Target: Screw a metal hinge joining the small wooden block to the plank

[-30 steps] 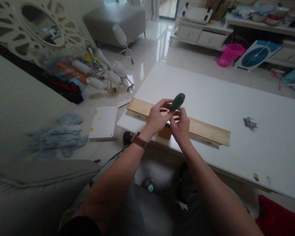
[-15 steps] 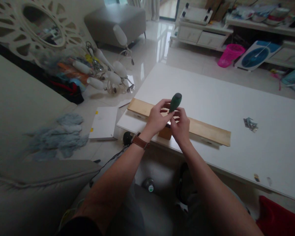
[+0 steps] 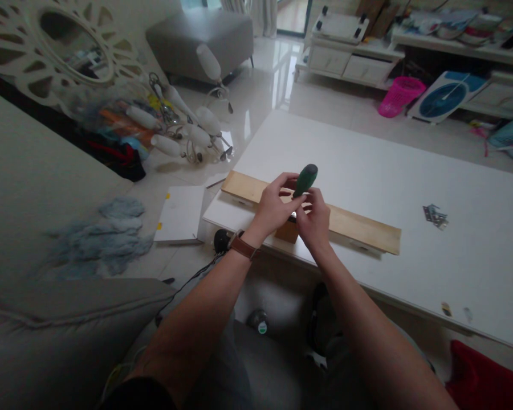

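Observation:
A screwdriver (image 3: 306, 180) with a green handle and dark end stands tilted between my hands. My left hand (image 3: 277, 202), a brown-strapped watch on its wrist, has its fingers and thumb closed around the lower part of the handle. Just to the right, my right hand (image 3: 314, 216) is curled with thumb and fingers pinched low by the tool; what they grip is hidden. Below them a small brown wooden block (image 3: 287, 231) with a shiny metal piece (image 3: 293, 214) on it adjoins a long light wooden board (image 3: 363, 228). The board lies across the white table (image 3: 410, 171).
Small metal hardware pieces (image 3: 436, 216) lie on the table's right part. A white box (image 3: 180, 213) and a grey-blue cloth (image 3: 123, 233) are on the floor at left. Beyond stand a lamp fixture (image 3: 196, 134), a pink basket (image 3: 400, 95) and a grey ottoman (image 3: 200, 40).
The screwdriver's handle has tilted slightly, its top end shifting a little right and downward in the picture. Both hands stay nearly in place.

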The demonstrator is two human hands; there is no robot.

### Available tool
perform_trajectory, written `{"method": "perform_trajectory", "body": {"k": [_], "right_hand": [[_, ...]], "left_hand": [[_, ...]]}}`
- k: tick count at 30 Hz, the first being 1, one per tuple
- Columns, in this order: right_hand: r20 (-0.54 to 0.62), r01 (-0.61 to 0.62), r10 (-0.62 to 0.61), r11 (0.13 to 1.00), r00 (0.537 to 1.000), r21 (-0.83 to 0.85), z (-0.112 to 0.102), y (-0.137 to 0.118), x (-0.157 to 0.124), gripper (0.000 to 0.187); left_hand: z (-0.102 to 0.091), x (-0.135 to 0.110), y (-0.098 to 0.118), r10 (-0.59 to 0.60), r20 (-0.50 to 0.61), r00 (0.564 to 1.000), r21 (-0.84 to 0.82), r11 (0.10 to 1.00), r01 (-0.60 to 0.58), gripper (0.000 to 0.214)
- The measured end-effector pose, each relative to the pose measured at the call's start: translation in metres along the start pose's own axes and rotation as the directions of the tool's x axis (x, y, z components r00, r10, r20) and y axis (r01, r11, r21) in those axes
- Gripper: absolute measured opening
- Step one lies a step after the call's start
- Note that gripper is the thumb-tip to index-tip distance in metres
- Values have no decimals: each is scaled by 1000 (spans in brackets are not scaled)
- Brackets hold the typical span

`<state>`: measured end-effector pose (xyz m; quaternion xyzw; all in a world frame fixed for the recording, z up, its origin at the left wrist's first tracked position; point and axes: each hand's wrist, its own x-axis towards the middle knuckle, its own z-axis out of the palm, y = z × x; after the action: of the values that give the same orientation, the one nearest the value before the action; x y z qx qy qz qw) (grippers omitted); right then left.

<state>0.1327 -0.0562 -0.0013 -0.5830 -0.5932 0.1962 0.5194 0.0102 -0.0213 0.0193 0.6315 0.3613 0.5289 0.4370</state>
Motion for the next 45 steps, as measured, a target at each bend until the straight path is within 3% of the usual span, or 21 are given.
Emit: {"method": "perform_trajectory", "body": {"k": [14, 20, 25, 29, 33, 41, 45], "right_hand": [[-3, 1, -1, 1000, 1000, -9, 0, 1, 0, 24], [-32, 36, -35, 999, 999, 12, 1, -1, -1, 19], [-112, 26, -22, 999, 993, 28, -4, -1, 2, 25], [-154, 26, -23, 999, 988, 21, -14, 1, 3, 33], [-173, 17, -14, 1000, 985, 18, -27, 5, 0, 34], [-210, -8, 17, 999, 978, 44, -57, 8, 0, 33], [-235, -4, 14, 999, 972, 44, -67, 10, 1, 29]], "left_hand": [[0, 0, 0, 7, -29, 1000, 26, 1000, -6, 33], [-6, 1, -4, -105, 35, 994, 118, 988, 100, 48], [-11, -2, -17, -202, 81, 976, 299, 939, 170, 40], [-10, -7, -27, -225, 135, 965, 508, 852, 128, 26], [-6, -10, -33, -241, 220, 945, 631, 774, 50, 24], [-6, -10, -39, -230, 346, 909, 745, 657, -118, 25], [-8, -12, -37, -231, 355, 906, 770, 621, -143, 24]]}}
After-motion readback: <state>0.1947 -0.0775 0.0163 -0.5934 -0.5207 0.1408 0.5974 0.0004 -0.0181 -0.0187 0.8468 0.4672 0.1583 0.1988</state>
